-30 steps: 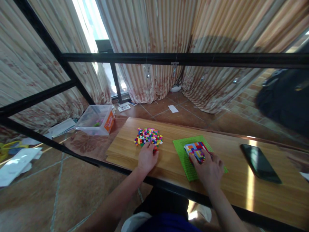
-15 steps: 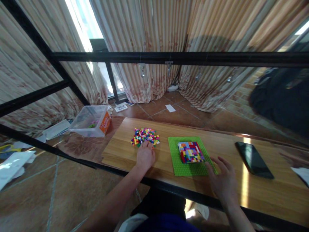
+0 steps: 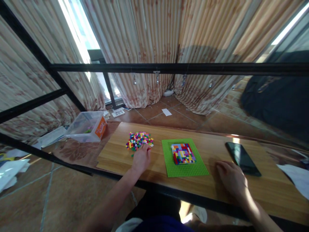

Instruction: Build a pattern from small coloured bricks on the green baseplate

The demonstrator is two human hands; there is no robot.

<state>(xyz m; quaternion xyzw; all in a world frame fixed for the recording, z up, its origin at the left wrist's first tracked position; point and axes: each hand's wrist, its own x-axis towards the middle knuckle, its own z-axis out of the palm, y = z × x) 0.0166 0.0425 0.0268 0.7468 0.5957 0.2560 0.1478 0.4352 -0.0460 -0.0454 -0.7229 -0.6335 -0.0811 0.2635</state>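
My left hand [image 3: 142,158] is at the near right edge of a loose pile of small multicoloured bricks [image 3: 138,139], its fingers pinched together. Whatever lies between those fingertips is too small to make out. To its right, a green baseplate [image 3: 202,169] lies flat on the wooden table. A low, roughly square block of many-coloured bricks [image 3: 183,154] sits on this plate. My right hand [image 3: 232,178] rests on the tabletop, apart from the plate's right side, with its fingers curled in and no object visible in them.
A black phone [image 3: 243,158] lies just beyond my right hand, and white paper [image 3: 294,178] is at the far right. Left of the wooden table [image 3: 113,154] stands a clear plastic box [image 3: 83,129] with an orange label. A black metal bar [image 3: 193,68] crosses beyond the table.
My right hand has left the baseplate's right edge, moved right and curled its fingers. My left hand stays at the pile, its fingers now pinched. The camera view has shifted a little.
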